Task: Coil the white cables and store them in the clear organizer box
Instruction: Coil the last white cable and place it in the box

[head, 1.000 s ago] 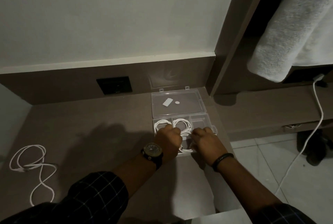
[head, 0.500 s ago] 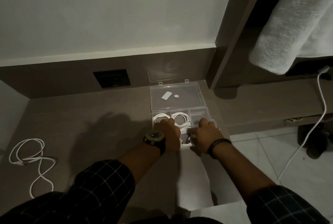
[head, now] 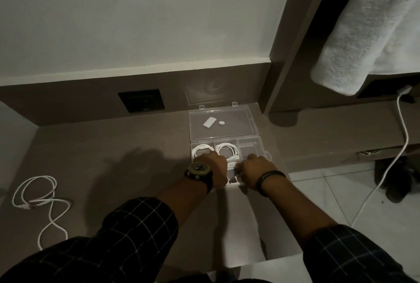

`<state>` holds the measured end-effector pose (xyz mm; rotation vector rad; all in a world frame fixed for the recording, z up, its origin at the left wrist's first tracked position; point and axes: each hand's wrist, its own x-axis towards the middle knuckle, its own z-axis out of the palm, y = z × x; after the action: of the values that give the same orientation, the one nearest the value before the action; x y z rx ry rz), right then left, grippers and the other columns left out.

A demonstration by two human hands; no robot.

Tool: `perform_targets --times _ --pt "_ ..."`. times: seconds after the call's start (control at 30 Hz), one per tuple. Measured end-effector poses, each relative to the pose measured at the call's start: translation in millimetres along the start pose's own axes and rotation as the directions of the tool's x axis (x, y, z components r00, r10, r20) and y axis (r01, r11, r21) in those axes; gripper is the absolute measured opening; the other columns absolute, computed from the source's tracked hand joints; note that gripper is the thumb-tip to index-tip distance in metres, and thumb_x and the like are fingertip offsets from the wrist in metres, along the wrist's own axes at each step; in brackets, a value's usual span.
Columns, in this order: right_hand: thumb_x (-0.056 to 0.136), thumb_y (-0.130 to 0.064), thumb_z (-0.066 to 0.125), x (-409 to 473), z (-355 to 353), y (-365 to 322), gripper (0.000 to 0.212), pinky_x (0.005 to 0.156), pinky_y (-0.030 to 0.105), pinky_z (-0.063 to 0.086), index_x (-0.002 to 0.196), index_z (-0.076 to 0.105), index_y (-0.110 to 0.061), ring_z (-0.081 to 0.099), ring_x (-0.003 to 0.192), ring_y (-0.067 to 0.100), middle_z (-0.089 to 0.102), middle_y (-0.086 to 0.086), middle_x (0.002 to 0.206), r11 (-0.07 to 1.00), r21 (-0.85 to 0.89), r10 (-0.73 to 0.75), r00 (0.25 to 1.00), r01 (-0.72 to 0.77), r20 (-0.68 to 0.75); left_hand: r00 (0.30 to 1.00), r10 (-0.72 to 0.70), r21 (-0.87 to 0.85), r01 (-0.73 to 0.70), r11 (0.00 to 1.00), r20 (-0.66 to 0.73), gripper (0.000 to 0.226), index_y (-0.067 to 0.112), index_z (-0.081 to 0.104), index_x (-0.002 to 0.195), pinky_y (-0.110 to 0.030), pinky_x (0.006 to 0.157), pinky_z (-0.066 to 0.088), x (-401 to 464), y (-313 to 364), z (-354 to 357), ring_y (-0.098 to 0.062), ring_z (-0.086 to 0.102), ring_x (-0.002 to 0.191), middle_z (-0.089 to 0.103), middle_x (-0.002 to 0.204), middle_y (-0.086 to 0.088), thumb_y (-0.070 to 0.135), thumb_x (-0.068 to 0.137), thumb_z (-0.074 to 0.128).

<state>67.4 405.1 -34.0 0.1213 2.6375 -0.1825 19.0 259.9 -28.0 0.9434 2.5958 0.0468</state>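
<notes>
The clear organizer box (head: 252,140) lies open on the brown desk, its lid (head: 221,124) folded back toward the wall. Two coiled white cables fill its back compartments, one on the left (head: 201,148) and one in the middle (head: 228,149). A third white cable (head: 232,166) sits in the front compartment between my hands. My left hand (head: 214,168), with a watch on the wrist, and my right hand (head: 255,172) both press down on this cable with curled fingers. A loose uncoiled white cable (head: 37,200) lies far left on the desk.
A black wall socket (head: 141,100) is set in the back panel. A grey towel (head: 368,30) hangs at the upper right. Below it another white cable (head: 402,137) runs from a charger down to the tiled floor. The desk's right edge is close beside the box.
Both hands stay at the box's front compartment, working the third cable in. The view has shifted slightly; the box and the loose cable have not moved.
</notes>
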Motion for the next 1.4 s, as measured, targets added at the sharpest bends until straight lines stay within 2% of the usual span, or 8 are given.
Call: perform_targets --times 0.17,0.4,0.63,0.87,1.07,1.2,1.27,1.4 --pt "0.079 -0.019 0.069 -7 -8 2 0.021 0.088 0.039 0.052 0.099 0.069 -0.021 0.062 0.096 0.029 0.061 0.011 0.112 0.989 0.146 -0.010 0.999 0.015 -0.034 0.956 0.076 -0.311 -0.166 0.936 -0.282 0.023 -0.008 0.072 0.090 -0.032 0.075 0.055 -25 -16 4 -0.035 0.069 0.085 0.073 0.091 -0.026 0.010 0.081 0.061" --pt "0.088 -0.013 0.056 -13 -46 -88 0.020 0.084 0.037 0.051 0.096 0.074 -0.010 0.063 0.094 0.028 0.071 0.011 0.098 0.902 0.342 -0.130 0.921 0.264 -0.369 0.866 -0.338 -0.655 0.017 0.755 -0.367 0.012 -0.002 0.074 0.089 -0.023 0.078 0.043 -91 -87 -12 -0.030 0.065 0.089 0.073 0.096 -0.019 0.007 0.083 0.068" --pt "0.088 -0.014 0.055 -10 -20 -263 0.022 0.083 0.041 0.053 0.088 0.070 0.001 0.065 0.092 0.032 0.071 0.018 0.097 0.782 0.422 -0.419 0.888 0.459 -0.189 0.733 -0.613 -0.638 0.327 0.697 -0.293 0.036 -0.014 0.065 0.071 -0.050 0.074 0.046 -228 -201 12 -0.041 0.061 0.078 0.064 0.080 -0.034 0.009 0.086 0.041" --pt "0.085 -0.024 0.061 14 18 -372 0.022 0.080 0.041 0.052 0.089 0.068 -0.004 0.061 0.092 0.035 0.068 0.017 0.097 0.798 0.414 -0.434 0.894 0.438 -0.110 0.513 -0.832 -0.716 0.499 0.488 -0.210 0.022 -0.015 0.063 0.100 -0.038 0.080 0.040 -300 -249 30 -0.042 0.059 0.098 0.064 0.106 -0.032 -0.004 0.091 0.045" --pt "0.085 -0.019 0.060 21 28 -423 0.016 0.077 0.034 0.047 0.081 0.069 -0.006 0.063 0.092 0.036 0.070 0.021 0.093 0.753 0.419 -0.472 0.860 0.507 -0.193 0.437 -0.874 -0.830 0.391 0.397 -0.213 0.019 -0.002 0.062 0.104 -0.045 0.098 0.041 -295 -277 35 -0.031 0.057 0.101 0.061 0.108 -0.025 0.006 0.096 0.046" --pt "0.092 -0.017 0.055 5 -4 -423 0.025 0.071 0.037 0.047 0.072 0.062 -0.002 0.060 0.075 0.034 0.062 0.017 0.073 0.652 0.461 -0.547 0.794 0.602 -0.265 0.658 -0.654 -0.678 0.287 0.677 -0.374 0.030 0.001 0.065 0.114 -0.030 0.095 0.039 -294 -300 23 -0.032 0.059 0.113 0.065 0.120 -0.020 0.002 0.084 0.062" --pt "0.093 -0.019 0.055 0 -33 -413 0.026 0.068 0.036 0.046 0.074 0.062 -0.002 0.057 0.069 0.026 0.060 0.011 0.071 0.620 0.439 -0.578 0.757 0.650 -0.305 0.631 -0.648 -0.710 0.211 0.672 -0.426 0.011 0.000 0.071 0.090 -0.030 0.079 0.042 -287 -304 12 -0.033 0.064 0.092 0.071 0.097 -0.022 0.006 0.085 0.063" --pt "0.092 -0.022 0.056 8 -92 -378 0.024 0.067 0.033 0.044 0.085 0.070 -0.004 0.058 0.072 0.022 0.068 0.013 0.078 0.616 0.401 -0.504 0.730 0.678 -0.461 0.568 -0.782 -0.956 -0.027 0.292 -0.255 0.023 0.009 0.061 0.067 -0.035 0.066 0.051 -265 -294 -18 -0.032 0.065 0.071 0.071 0.075 -0.017 0.020 0.085 0.051"
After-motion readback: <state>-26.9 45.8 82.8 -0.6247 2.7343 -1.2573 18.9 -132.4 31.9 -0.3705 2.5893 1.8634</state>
